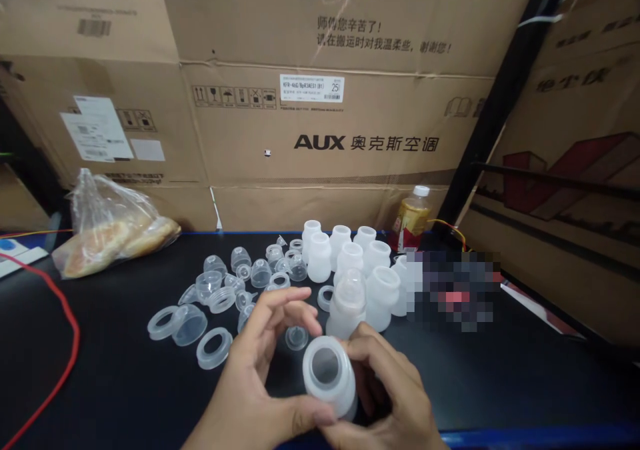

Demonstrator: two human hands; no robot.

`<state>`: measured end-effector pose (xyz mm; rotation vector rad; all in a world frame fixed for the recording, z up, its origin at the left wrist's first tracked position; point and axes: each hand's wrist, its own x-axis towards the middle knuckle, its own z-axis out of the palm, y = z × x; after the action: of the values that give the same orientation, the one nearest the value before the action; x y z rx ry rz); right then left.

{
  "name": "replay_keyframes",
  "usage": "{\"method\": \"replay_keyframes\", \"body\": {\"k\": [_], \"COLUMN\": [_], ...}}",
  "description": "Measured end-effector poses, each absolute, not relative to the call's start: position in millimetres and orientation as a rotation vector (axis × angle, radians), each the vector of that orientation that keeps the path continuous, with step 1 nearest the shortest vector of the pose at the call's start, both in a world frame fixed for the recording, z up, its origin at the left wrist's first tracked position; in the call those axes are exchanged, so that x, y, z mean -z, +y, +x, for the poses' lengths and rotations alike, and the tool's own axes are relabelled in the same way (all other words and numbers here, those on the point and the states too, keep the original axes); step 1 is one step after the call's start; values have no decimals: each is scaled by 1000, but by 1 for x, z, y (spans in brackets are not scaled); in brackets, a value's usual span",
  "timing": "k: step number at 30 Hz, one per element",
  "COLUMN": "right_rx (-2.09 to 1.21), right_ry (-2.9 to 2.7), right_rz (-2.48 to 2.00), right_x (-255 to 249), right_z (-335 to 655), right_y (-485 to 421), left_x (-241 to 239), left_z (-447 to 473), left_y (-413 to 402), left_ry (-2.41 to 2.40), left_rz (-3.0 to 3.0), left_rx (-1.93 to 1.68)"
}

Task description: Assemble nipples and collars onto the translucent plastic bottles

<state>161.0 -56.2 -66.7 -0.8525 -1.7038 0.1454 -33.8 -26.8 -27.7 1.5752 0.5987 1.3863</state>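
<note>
My right hand (393,390) grips a small milky-white baby bottle (336,403), tilted so its round open mouth faces me. My left hand (273,363) is beside it, fingers arched and apart above the rim, its thumb touching the bottle's lower side. I cannot tell whether a separate ring sits on the mouth. Just beyond stands a bottle with a clear dome cap (349,303). Several uncapped white bottles (385,290) stand behind it. Left of these lie clear dome caps (190,325), translucent rings (214,349) and small clear teat-like pieces (245,299).
Bread in a plastic bag (110,237) lies at the back left. A red cable (73,323) curves along the left side. At the back right is a drink bottle (413,220), with a blurred-out patch (457,290) in front. Cardboard (240,150) walls the dark table (125,397).
</note>
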Motion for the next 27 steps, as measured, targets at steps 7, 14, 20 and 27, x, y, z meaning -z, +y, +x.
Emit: {"method": "replay_keyframes", "body": {"k": [7,14,20,27], "right_rx": [-156,-173,-171,-232], "right_ry": [-1666,-1708,-1651,-1689], "right_rz": [-674,-701,-705,-721], "right_x": [63,66,64,67], "right_z": [155,161,159,160], "right_y": [-51,-51,-52,-52], "left_x": [19,29,10,23], "left_z": [-20,-28,-29,-23], "left_y": [-49,-26,-46,-42], "left_ry": [286,540,278,452], "left_rz": [1525,1577,1641,1622], "left_rx": [-1199,-1393,-1203,-1307]}}
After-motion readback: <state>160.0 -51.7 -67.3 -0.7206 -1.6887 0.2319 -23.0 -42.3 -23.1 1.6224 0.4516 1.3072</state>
